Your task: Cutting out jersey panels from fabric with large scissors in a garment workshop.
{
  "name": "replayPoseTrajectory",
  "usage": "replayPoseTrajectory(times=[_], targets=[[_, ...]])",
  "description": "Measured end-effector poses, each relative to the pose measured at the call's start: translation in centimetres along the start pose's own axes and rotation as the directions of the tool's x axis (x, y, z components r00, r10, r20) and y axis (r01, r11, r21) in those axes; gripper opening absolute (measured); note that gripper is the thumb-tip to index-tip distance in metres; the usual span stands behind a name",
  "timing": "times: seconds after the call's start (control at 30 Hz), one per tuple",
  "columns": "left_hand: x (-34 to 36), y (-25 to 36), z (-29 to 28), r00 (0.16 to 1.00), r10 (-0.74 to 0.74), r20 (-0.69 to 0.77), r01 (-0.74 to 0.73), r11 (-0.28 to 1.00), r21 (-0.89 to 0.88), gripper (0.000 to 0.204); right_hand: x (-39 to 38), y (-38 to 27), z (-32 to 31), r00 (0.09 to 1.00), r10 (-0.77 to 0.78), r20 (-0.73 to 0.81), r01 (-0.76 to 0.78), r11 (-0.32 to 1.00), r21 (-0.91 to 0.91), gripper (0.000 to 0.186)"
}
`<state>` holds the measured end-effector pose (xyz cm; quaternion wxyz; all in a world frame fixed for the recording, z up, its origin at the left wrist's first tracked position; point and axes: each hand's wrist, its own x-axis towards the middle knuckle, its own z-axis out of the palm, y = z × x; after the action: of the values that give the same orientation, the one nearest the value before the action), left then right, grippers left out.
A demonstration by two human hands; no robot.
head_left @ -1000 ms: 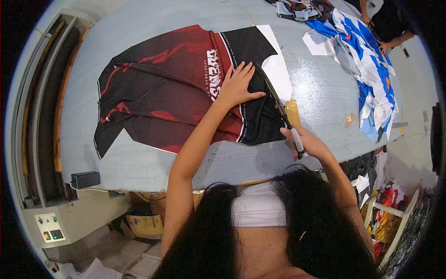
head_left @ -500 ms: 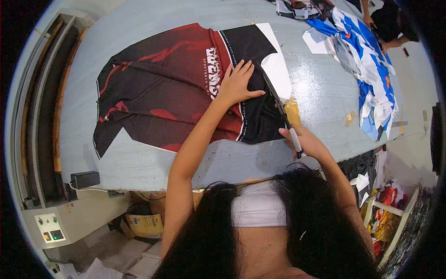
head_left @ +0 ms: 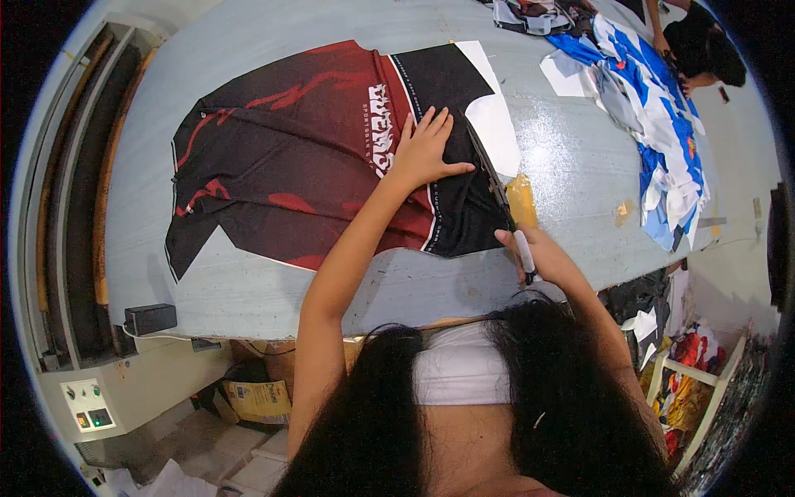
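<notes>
Just beside white lettering (head_left: 380,124), left hand (head_left: 425,157) spread flat on red-black fabric (head_left: 290,161), right hand (head_left: 548,255) gripping scissors (head_left: 500,197)

The right fingers (head_left: 504,238) seem partly hidden behind the scissors (head_left: 500,196).

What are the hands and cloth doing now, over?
Left hand spread on red-and-black cloth. Right hand holding scissors at its black end. Blue-and-white cloth pile off right, apart from scissors.
</notes>
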<state>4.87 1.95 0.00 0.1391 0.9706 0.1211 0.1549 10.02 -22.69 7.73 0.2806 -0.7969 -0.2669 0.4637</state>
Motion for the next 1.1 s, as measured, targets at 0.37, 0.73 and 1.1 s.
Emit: replayPoseTrajectory(times=[0.37, 0.73, 1.1], targets=[[-0.2, 1.0, 0.4, 0.995, -0.079, 0.068, 0.077, 0.997, 0.028, 0.102, -0.3, 0.4, 0.8, 1.0, 0.021, -0.012, -0.019, 0.986, 0.169, 0.042], [1.3, 0.4, -0.5, 0.968, -0.188, 0.165, 0.206, 0.973, -0.099, 0.079, -0.2, 0.1, 0.3, 1.0, -0.001, 0.009, 0.0, 0.988, 0.157, 0.043], [6.8, -8.5, 1.7, 0.932, -0.158, -0.326, 0.225, 0.958, 0.18, 0.051, 0.5, 1.5, -4.1, 0.986, -0.11, 0.122, 0.104, 0.993, 0.059, 0.038]])
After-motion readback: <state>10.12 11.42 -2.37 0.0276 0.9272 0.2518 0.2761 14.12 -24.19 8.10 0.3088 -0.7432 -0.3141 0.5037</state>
